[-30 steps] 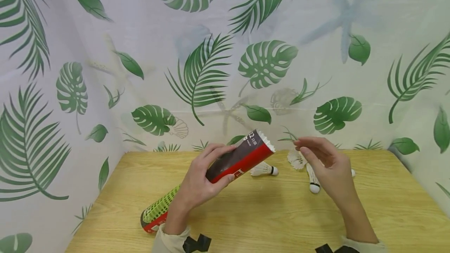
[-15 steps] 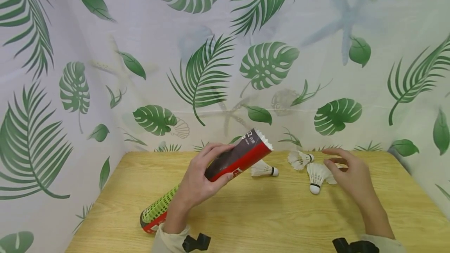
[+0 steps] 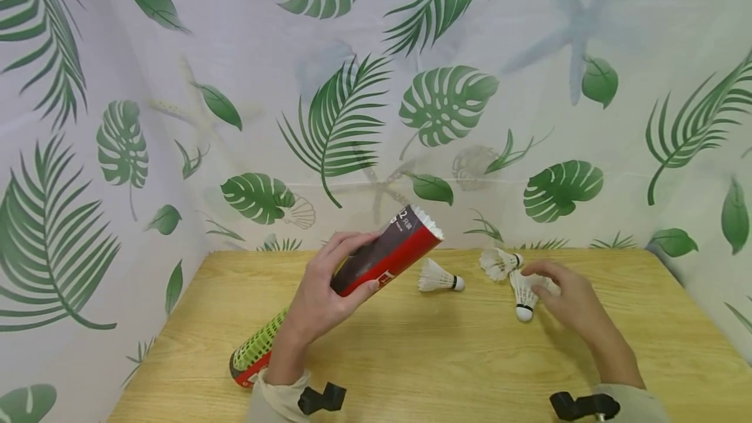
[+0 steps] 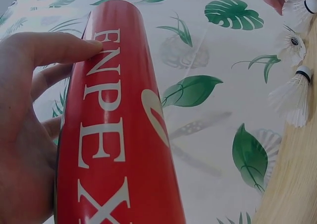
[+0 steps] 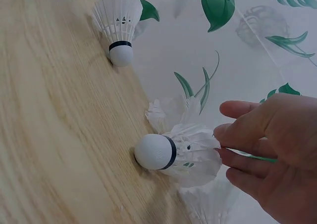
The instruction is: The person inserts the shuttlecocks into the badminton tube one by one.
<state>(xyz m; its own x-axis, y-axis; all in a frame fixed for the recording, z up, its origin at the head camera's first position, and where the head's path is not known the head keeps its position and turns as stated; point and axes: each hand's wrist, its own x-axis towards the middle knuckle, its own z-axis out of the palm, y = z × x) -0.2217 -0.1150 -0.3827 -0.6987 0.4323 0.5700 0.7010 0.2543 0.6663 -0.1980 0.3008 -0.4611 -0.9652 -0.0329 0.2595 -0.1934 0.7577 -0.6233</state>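
Observation:
My left hand (image 3: 326,292) grips a red and black shuttlecock tube (image 3: 390,253), tilted with its upper end to the right. White scalloped feather edges show at that end. In the left wrist view, the thumb and fingers wrap the tube's red side (image 4: 116,115). My right hand (image 3: 578,302) reaches over a white shuttlecock (image 3: 525,299), its fingers loosely bent at the feather skirt. The right wrist view has the fingertips right by the skirt of this shuttlecock (image 5: 156,152); whether they touch is unclear. Another shuttlecock (image 3: 499,263) lies behind it.
A separate shuttlecock (image 3: 439,276) lies between the tube and the right-hand group. In the right wrist view, a further feather skirt (image 5: 205,204) shows partly below the hand. A leaf-print cloth (image 3: 364,116) hangs behind the wooden table (image 3: 423,358).
My right hand first moved right, away from the tube, then came slightly back left over the shuttlecock. The left hand and tube shifted a little to the left.

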